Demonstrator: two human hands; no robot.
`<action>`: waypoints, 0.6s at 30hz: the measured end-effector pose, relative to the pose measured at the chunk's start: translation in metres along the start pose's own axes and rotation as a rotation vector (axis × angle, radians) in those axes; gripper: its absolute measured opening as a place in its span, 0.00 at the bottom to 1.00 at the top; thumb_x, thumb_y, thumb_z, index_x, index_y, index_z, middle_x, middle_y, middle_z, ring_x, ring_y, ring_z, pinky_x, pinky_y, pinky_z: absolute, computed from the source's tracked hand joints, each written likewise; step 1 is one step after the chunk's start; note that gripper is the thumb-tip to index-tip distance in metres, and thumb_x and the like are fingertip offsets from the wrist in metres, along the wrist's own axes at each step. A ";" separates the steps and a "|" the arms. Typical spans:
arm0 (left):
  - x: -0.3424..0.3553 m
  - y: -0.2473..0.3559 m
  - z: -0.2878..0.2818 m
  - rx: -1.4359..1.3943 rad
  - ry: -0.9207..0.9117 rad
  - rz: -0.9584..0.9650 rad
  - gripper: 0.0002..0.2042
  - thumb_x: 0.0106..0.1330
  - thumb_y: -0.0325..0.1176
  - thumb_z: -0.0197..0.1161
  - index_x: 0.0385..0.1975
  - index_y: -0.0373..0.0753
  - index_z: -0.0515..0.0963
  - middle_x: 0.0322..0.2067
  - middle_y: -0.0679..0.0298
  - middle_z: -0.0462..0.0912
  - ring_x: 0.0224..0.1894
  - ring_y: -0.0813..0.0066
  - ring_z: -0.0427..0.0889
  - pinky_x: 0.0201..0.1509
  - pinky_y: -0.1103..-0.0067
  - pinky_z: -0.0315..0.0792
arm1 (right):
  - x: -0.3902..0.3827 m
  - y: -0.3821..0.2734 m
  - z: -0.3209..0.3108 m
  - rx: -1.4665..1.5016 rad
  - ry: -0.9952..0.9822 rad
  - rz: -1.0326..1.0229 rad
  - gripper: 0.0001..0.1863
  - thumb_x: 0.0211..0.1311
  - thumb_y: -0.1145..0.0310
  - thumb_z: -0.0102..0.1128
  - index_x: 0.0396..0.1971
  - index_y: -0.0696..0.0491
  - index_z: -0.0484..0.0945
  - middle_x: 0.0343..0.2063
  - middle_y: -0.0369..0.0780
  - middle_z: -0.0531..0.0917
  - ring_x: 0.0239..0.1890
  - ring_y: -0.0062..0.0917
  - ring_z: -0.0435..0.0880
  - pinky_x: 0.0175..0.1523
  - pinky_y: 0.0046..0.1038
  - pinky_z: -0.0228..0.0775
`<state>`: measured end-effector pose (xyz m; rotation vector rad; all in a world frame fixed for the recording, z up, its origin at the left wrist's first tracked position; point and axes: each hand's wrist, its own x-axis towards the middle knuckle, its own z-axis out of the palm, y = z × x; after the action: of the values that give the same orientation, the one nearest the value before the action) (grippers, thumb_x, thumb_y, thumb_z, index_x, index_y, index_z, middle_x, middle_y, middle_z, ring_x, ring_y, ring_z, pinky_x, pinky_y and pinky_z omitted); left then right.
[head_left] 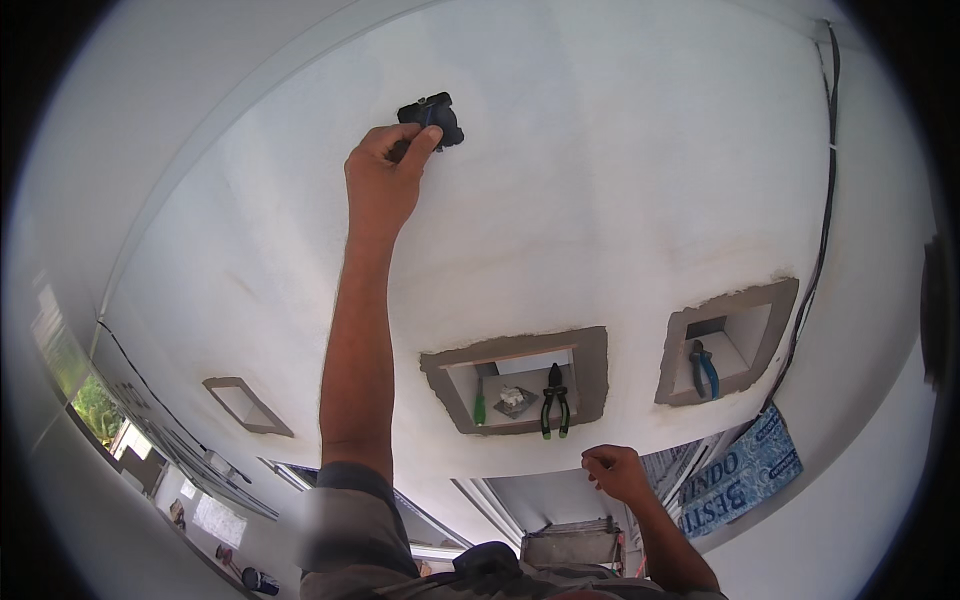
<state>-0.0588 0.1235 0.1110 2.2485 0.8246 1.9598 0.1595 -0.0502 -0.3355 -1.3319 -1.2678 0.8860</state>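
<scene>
My left hand [388, 175] reaches up to a black electrical box [440, 115] set into the white surface. Its thumb and forefinger are pinched together at the box opening; what lies between them is too small to make out. Lower down, my right hand [612, 470] hangs with its fingers curled, below the middle recess [595, 375]. Whether it holds anything is hidden. In that recess lie pliers [555, 400] with black and green handles, a green-handled screwdriver [480, 405] and a small grey plate [515, 403] with white bits on it.
A recess [680, 340] at the right holds blue-handled cutters [704, 370]. Another recess [248, 405] is at the left. A black cable [829, 190] runs down the right side, near a blue printed sheet [745, 470]. A window opening [97, 410] shows greenery at far left.
</scene>
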 end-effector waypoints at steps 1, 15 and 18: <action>-0.001 -0.001 0.000 -0.033 -0.002 0.037 0.10 0.65 0.32 0.72 0.39 0.31 0.85 0.36 0.61 0.85 0.33 0.78 0.83 0.37 0.79 0.75 | 0.001 -0.003 0.003 0.014 -0.011 0.027 0.11 0.66 0.70 0.68 0.42 0.61 0.86 0.28 0.39 0.88 0.27 0.18 0.87 0.27 0.22 0.80; 0.010 -0.029 0.014 0.490 0.201 0.661 0.07 0.67 0.35 0.69 0.36 0.38 0.85 0.37 0.66 0.90 0.36 0.65 0.76 0.40 0.70 0.70 | 0.005 -0.007 0.015 -0.018 -0.108 0.023 0.11 0.67 0.68 0.67 0.42 0.60 0.86 0.28 0.39 0.88 0.28 0.19 0.87 0.28 0.23 0.81; 0.010 -0.038 0.017 0.568 0.277 0.719 0.06 0.69 0.34 0.68 0.35 0.39 0.85 0.31 0.67 0.88 0.34 0.68 0.75 0.37 0.71 0.66 | 0.004 -0.010 0.015 -0.042 -0.112 0.039 0.11 0.67 0.68 0.66 0.42 0.60 0.86 0.28 0.39 0.88 0.28 0.19 0.87 0.28 0.23 0.81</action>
<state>-0.0558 0.1653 0.1025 2.9488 0.7213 2.6584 0.1436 -0.0448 -0.3285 -1.3598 -1.3578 0.9775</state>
